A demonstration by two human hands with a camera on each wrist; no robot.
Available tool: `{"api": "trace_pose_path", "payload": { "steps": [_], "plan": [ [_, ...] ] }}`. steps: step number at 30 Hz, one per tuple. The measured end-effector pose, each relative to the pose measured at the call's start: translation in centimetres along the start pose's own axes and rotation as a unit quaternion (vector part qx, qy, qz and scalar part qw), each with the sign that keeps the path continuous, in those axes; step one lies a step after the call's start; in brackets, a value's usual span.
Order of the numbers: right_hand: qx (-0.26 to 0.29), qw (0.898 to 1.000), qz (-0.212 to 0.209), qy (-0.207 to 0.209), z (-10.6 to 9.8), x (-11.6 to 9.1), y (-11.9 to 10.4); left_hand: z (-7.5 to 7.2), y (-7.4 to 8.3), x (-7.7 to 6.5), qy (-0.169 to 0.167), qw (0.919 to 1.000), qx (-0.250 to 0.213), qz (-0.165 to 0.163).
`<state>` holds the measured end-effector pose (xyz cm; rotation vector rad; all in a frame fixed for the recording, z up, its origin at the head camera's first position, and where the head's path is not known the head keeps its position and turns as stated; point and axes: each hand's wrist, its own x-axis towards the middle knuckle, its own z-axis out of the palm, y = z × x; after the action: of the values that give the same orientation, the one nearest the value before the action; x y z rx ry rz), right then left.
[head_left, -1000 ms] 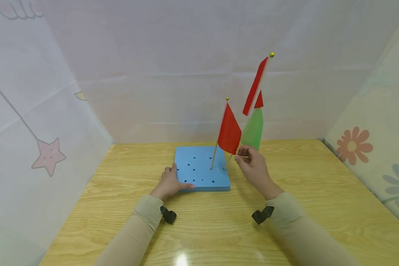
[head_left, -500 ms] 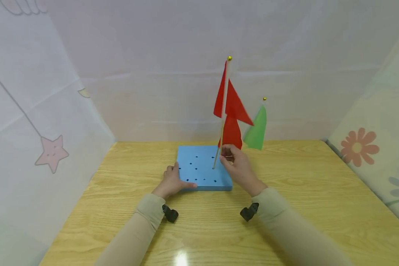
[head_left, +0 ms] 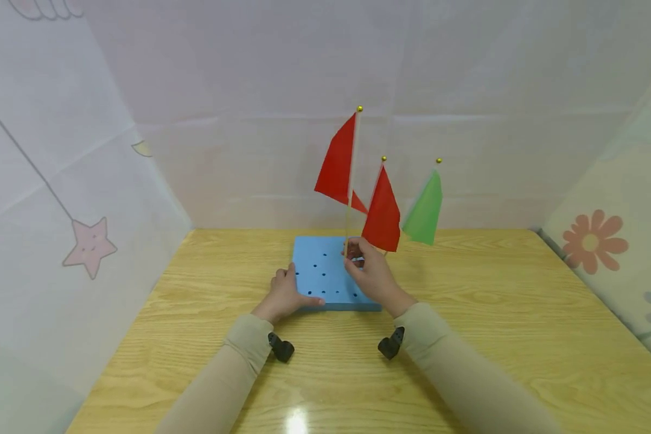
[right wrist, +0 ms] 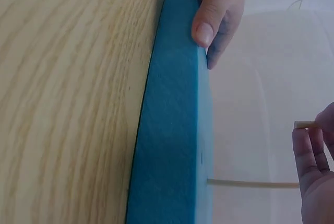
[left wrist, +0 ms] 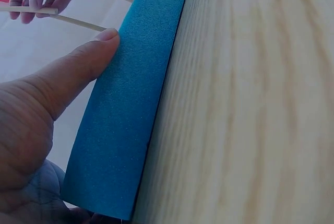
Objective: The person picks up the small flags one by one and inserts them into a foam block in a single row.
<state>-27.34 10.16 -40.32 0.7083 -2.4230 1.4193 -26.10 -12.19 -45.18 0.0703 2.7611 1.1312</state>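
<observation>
My left hand (head_left: 282,295) grips the front left corner of a light blue board (head_left: 331,282) with rows of small holes, thumb along its front side. My right hand (head_left: 371,271) pinches the wooden stick of a red flag (head_left: 337,160) topped with a gold ball. In the right wrist view the stick's lower end (right wrist: 303,124) pokes out below the fingers, apart from the board. Another red flag (head_left: 382,211) and a green flag (head_left: 425,208) lean right on their own sticks behind that hand, which hides their bases in the head view.
The board lies on a wood-grain table (head_left: 206,349). A pale cloth backdrop (head_left: 249,169) rises at the table's back and sides. Each wrist wears a small black camera (head_left: 281,348).
My right hand has carried the red flag leftward from the board's right side to over the board. The left hand keeps its grip on the corner.
</observation>
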Motion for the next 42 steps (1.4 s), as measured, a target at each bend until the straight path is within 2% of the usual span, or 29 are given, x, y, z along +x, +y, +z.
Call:
{"api": "trace_pose_path", "payload": {
  "steps": [4, 12, 18, 23, 28, 35, 42],
  "plan": [
    [0.019, 1.0, 0.017, -0.003, 0.4, -0.1, 0.0, 0.0, 0.2, -0.2, -0.004, 1.0, -0.001, 0.0],
    [0.042, 0.999, 0.011, -0.005, 0.6, -0.1, -0.5, 0.2, 0.3, -0.3, -0.005, 1.0, -0.003, 0.001],
    [0.033, 0.998, 0.047, 0.022, 0.5, -0.1, -0.5, 0.4, 0.3, -0.3, -0.007, 1.0, -0.001, 0.001],
    [0.044, 0.997, 0.06, 0.033, 0.4, 0.0, -0.6, 0.4, 0.4, -0.5, -0.007, 1.0, 0.003, 0.004],
    [0.063, 0.996, 0.05, 0.031, 0.1, -0.1, -0.7, 0.3, 0.5, -0.8, -0.007, 1.0, -0.003, 0.004],
    [0.073, 0.997, 0.003, 0.034, -0.1, 0.1, -1.3, 0.0, 0.5, -0.9, -0.006, 1.0, 0.004, -0.005],
    [0.055, 0.998, 0.017, 0.033, 0.4, 0.3, -1.3, -0.1, 0.6, -1.3, -0.004, 0.9999, 0.005, -0.012]
  ]
}}
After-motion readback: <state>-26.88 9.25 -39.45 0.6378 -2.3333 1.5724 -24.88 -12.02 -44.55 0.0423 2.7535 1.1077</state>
